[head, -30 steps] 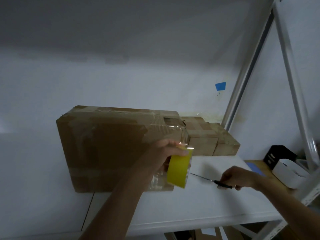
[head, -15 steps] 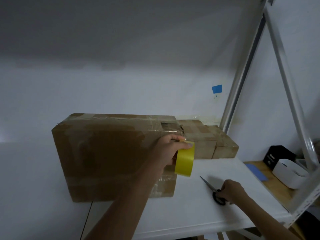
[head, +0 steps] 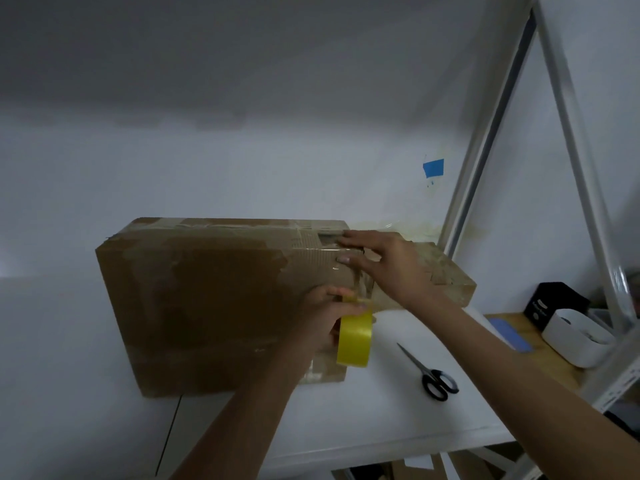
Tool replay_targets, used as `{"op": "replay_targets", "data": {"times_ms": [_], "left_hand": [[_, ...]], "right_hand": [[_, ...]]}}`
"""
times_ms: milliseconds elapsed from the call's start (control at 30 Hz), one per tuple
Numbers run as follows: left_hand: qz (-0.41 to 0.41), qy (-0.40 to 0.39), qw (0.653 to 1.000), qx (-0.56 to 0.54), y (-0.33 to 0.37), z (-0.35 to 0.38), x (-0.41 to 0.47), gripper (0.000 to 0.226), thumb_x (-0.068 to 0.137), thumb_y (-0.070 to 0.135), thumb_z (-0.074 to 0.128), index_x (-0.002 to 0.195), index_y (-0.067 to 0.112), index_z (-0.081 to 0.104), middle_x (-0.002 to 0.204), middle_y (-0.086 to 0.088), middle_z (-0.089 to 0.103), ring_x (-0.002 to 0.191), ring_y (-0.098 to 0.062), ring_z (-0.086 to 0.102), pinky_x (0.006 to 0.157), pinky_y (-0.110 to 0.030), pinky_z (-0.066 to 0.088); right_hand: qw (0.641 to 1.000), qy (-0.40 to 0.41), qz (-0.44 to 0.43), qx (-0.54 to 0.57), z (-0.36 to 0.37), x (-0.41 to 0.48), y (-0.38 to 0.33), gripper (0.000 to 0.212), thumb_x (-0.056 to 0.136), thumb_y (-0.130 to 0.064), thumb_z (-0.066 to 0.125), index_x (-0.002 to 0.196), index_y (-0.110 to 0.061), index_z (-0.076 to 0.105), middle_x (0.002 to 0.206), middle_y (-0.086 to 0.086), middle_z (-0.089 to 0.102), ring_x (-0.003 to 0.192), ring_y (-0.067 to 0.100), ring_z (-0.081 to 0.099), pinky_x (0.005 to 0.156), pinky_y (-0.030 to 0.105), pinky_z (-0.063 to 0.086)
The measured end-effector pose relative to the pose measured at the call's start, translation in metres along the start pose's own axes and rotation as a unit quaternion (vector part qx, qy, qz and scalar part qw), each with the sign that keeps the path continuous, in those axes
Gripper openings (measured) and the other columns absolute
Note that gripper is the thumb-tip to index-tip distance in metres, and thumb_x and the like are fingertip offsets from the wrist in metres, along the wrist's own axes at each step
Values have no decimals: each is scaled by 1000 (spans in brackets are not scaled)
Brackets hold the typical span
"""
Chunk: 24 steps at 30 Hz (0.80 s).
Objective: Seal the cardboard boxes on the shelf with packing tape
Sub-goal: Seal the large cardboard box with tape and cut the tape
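Observation:
A large brown cardboard box [head: 207,299] stands on the white shelf [head: 363,420], with clear tape across its top right corner. My left hand [head: 325,317] grips a yellow roll of packing tape [head: 355,339] against the box's right end. My right hand [head: 384,265] lies flat with straight fingers on the box's upper right corner, pressing on the taped spot. Smaller cardboard boxes [head: 446,278] sit behind it to the right, partly hidden by my right hand.
Black-handled scissors [head: 429,372] lie on the shelf to the right of the roll. Beyond the shelf's right edge, a wooden surface holds a white container [head: 575,341], a black box [head: 554,303] and a blue sheet [head: 509,336]. White metal uprights [head: 485,133] rise at right.
My right hand put the scissors down on the shelf, let go of them and moved up onto the box's top right corner. My left hand shifted the tape roll a little lower.

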<state>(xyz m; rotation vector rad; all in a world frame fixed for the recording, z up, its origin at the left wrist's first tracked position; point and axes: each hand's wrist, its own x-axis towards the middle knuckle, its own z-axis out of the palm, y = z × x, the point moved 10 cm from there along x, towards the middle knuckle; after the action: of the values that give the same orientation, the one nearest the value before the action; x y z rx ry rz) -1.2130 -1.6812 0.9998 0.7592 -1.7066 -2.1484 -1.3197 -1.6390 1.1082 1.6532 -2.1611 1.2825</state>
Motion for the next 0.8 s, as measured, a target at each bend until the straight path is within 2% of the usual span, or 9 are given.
{"op": "replay_targets", "data": {"times_ms": [133,200,300,400,467,533,633,700,800], "left_hand": [[-27,-12,999,-22,-37,-15,-19,27,85,-1,70,107,12,62,76,-3,76,66,-16,74,55,-27,57],[-19,-10,999,-42,-45,-20,-31,26,86,-2,68,109,11,62,72,1,76,63,-15,74,53,-26,56],[-1,14,997,-70,-50,-28,-45,32,85,-4,68,112,10,60,72,1,76,63,-15,73,51,-27,57],[14,63,995,-71,-58,-39,-57,27,83,3,72,107,13,64,89,-7,75,70,-19,73,54,-29,57],[20,96,991,-87,-67,-43,-64,18,84,6,72,100,11,65,85,-8,74,65,-17,73,50,-26,53],[23,120,986,-110,-76,-45,-69,14,85,5,72,97,7,65,71,-3,74,56,-14,71,45,-23,50],[30,167,980,-106,-92,-53,-72,11,79,14,79,88,12,72,80,-3,75,68,-16,73,55,-30,57],[28,185,978,-97,-104,-55,-69,9,75,22,83,81,20,76,86,-4,75,85,-24,72,72,-41,57],[42,175,981,-73,-112,-45,-66,6,77,21,83,77,21,77,88,-4,75,88,-24,69,72,-38,55]], "right_hand": [[995,55,-11,78,1,-10,8,41,76,-23,80,116,-19,71,126,-6,64,117,-10,54,103,13,40],[995,52,-13,81,3,-15,8,54,75,-22,80,126,-20,64,133,-10,57,122,-14,47,103,8,37],[997,39,-12,69,9,-26,4,73,77,-21,79,142,-25,46,144,-10,47,129,-8,44,105,13,38],[996,40,-11,85,14,-45,1,79,85,-18,73,150,-26,30,155,-7,34,138,1,37,108,20,39],[992,46,12,115,18,-60,1,84,87,-18,71,153,-26,20,159,-11,24,141,3,32,106,18,40],[980,69,83,167,21,-80,11,83,86,-20,72,154,-26,23,150,-16,39,134,-1,41,102,16,43],[968,80,160,175,35,-124,31,48,84,-12,74,129,-20,57,119,-11,64,111,-2,58,89,20,54],[969,62,182,158,45,-151,43,26,82,-2,72,101,-19,65,102,-8,67,99,7,63,81,24,56],[969,-4,196,150,60,-182,56,39,76,14,60,82,-24,65,89,-8,68,91,11,63,75,20,51]]}}
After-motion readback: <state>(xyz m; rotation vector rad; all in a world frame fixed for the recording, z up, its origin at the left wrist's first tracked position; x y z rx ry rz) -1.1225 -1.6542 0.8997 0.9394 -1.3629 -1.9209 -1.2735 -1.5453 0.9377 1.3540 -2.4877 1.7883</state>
